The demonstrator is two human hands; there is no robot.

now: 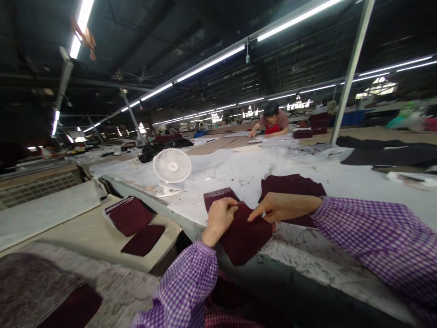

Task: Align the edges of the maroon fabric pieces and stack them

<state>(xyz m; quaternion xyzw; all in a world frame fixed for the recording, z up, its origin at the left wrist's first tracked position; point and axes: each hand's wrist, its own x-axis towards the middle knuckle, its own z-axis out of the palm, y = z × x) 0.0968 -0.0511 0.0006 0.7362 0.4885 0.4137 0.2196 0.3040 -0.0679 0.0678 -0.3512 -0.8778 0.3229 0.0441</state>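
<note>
A dark maroon fabric piece [244, 241] hangs partly over the near edge of the table. My left hand [220, 219] pinches it near its upper edge, fingers closed. With the index finger stretched out, my right hand [278, 207] touches the same piece from the right; its other fingers are curled and partly hidden. Behind my left hand another maroon piece [218, 194] with a greyish strip lies on the table. Under and behind my right wrist is a pile of dark maroon fabric pieces [295, 183].
A small white fan [172, 166] stands on the white-covered table [232, 164]. On a lower beige surface at left sit a maroon stack [129, 215] and a loose maroon piece [144, 240]. Across the table a person [273, 122] leans over. A metal post [353, 68] rises at right.
</note>
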